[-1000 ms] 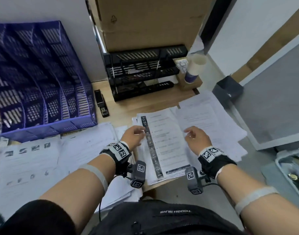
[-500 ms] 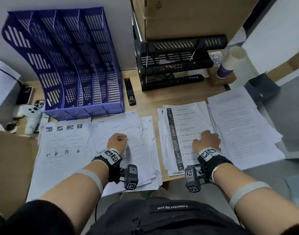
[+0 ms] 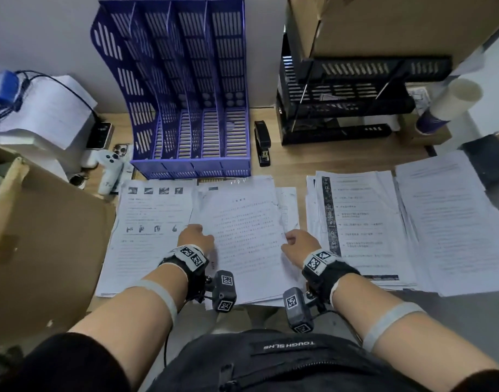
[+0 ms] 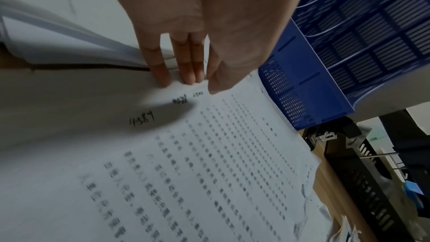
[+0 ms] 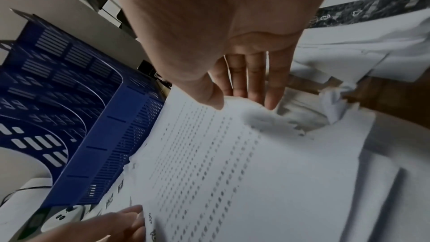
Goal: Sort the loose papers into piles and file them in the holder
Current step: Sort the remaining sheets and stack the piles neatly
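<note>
A blue slotted file holder point(image 3: 186, 89) stands upright at the back of the desk, its slots showing no papers. In front of it lie several paper piles: one with small pictures point(image 3: 146, 222), a middle text pile point(image 3: 248, 222), one with a dark stripe point(image 3: 355, 222) and one at far right point(image 3: 454, 222). My left hand point(image 3: 196, 232) pinches the middle pile's left edge, thumb on top point(image 4: 190, 84). At the pile's right edge my right hand point(image 3: 292, 239) does the same, thumb on the sheet and fingers behind the edge point(image 5: 242, 102).
A black stapler point(image 3: 262, 144) lies between the holder and a black stacked letter tray point(image 3: 341, 103). A cardboard box flap point(image 3: 39, 236) juts in at left. A white game controller point(image 3: 109, 168), a phone point(image 3: 100, 135) and a paper cup point(image 3: 446, 106) sit at the back.
Both hands left the dark-striped pile and moved left, the left hand first. They now hold the middle text pile by its two side edges. My view swung left.
</note>
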The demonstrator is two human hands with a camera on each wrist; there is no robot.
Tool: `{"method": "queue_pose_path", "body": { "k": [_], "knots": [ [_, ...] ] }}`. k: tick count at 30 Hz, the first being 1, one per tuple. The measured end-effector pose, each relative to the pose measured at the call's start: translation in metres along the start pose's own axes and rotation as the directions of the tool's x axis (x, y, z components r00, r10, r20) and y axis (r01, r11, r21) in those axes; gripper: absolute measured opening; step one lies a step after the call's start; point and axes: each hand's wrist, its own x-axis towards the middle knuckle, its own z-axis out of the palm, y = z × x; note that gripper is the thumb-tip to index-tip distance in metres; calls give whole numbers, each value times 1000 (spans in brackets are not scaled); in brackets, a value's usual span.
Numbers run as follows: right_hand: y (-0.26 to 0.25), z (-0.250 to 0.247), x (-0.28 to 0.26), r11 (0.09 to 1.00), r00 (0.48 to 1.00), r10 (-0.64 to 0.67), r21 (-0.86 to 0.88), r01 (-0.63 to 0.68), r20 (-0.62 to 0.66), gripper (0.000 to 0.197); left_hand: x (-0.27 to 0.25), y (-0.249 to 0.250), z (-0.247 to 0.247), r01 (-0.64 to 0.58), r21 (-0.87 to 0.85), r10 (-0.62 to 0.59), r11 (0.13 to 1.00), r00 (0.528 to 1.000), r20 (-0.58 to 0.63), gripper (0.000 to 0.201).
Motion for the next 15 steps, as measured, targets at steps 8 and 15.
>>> {"method": "queue_pose_path", "body": {
  "k": [8, 15],
  "knots": [
    [2, 12, -6, 1000, 995, 17, -19, -19, -96, 12, -4, -13, 5, -135, -199, 152, 971, 985, 76, 30],
    [8, -6, -18, 969, 979, -30, 236, 78, -201, 32, -8, -2, 2, -146, -234, 140, 961, 989, -42, 55]
  ]
}}
